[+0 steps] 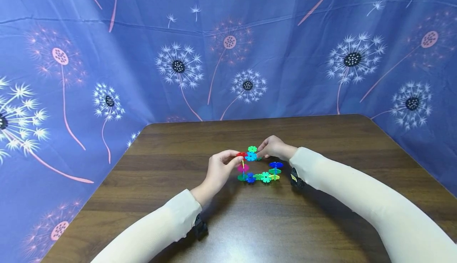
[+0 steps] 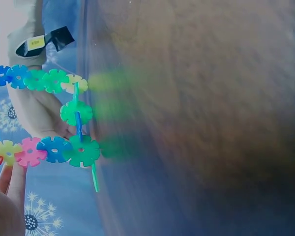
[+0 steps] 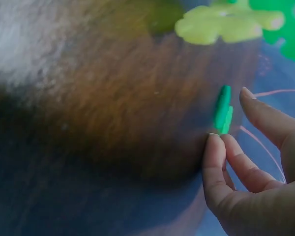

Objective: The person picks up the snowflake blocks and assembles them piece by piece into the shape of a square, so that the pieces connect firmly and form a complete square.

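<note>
Several notched plastic snowflake discs are joined into a chain bent round like an unfinished frame above the table. My left hand [image 1: 222, 170] pinches the red disc [image 1: 241, 154] at its upper left corner. Beside it are a light blue disc [image 1: 251, 156] and a green disc [image 1: 252, 148]. My right hand [image 1: 275, 147] is at the far side of these. In the right wrist view, its fingertips touch the lower end of an edge-on green disc [image 3: 223, 110], thumb apart from it. Along the near side run a blue disc [image 1: 250, 178] and a light green disc [image 1: 265, 177].
The brown wooden table [image 1: 171, 152] extends round both hands. Blue dandelion-print cloth [image 1: 135, 80] hangs behind and beside it. A black wrist device [image 1: 200, 227] is under the left sleeve, another [image 1: 296, 178] under the right.
</note>
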`<state>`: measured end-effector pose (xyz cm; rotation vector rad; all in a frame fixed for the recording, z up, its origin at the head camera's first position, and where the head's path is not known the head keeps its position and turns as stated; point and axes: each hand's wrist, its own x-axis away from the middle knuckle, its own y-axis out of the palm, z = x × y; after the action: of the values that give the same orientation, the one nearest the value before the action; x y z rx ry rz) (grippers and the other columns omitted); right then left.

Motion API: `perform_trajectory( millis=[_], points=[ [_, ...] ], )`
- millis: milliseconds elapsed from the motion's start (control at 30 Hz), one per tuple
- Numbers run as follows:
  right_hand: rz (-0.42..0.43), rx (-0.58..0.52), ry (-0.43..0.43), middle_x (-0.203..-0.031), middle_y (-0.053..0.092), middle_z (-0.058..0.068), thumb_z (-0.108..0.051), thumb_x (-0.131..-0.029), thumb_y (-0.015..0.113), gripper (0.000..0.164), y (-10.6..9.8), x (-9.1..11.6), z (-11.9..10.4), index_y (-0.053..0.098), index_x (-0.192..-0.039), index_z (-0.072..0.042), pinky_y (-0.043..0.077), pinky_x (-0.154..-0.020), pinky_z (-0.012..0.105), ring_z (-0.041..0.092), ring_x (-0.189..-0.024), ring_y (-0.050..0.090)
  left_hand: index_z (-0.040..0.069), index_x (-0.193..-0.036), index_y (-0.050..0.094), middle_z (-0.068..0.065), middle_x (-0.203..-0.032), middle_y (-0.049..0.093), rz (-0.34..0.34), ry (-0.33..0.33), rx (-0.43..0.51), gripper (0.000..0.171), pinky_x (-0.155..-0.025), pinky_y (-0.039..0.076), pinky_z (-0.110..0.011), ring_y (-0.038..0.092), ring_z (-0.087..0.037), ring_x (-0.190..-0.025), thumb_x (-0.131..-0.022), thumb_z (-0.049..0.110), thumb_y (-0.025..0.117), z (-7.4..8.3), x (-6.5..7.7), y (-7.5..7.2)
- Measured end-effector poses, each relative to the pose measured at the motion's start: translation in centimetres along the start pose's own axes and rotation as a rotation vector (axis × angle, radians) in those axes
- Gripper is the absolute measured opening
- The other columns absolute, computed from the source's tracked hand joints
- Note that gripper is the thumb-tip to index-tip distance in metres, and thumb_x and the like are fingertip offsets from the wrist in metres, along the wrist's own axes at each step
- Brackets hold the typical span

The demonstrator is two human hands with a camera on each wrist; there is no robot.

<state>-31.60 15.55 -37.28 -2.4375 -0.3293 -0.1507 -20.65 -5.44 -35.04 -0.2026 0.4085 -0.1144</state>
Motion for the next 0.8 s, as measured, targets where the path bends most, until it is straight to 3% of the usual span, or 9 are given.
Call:
perform_trajectory(
  millis=[267,500,800],
  points=[
    [0.048,0.062,-0.016,-0.098,0.069,0.010,-0.009,-0.069,0.087,0.025,0.60,-0.61,0.36,0.073,-0.090,-0.003,0.052,-0.066,0.026,0.013,-0.065,0.059,-0.011,-0.095,0.070,-0.028,-0.093,0.071,-0.008,0.002,-0.001,0.014,-0.074,0.058,-0.029,0.070,-0.040,-0.085,-0.085,-0.002,0.070,0.07,0.11,0.01],
    [0.033,0.084,-0.027,-0.096,0.069,0.009,-0.010,-0.071,0.086,0.026,0.47,-0.43,0.50,0.071,-0.091,-0.002,0.052,-0.072,0.028,0.014,-0.072,0.061,-0.011,-0.094,0.070,-0.028,-0.093,0.071,-0.010,0.003,-0.008,0.013,-0.073,0.058,-0.028,0.070,-0.040,-0.084,-0.085,-0.001,0.069,0.19,0.13,0.00],
    [0.011,0.055,-0.045,-0.081,0.061,0.004,-0.004,-0.072,0.083,0.027,0.27,-0.19,0.51,0.065,-0.092,0.001,0.051,-0.070,0.030,0.015,-0.070,0.056,-0.011,-0.095,0.069,-0.029,-0.094,0.070,-0.010,-0.003,0.001,0.013,-0.074,0.058,-0.029,0.070,-0.040,-0.085,-0.085,-0.002,0.069,0.13,0.22,-0.02]
  ],
)
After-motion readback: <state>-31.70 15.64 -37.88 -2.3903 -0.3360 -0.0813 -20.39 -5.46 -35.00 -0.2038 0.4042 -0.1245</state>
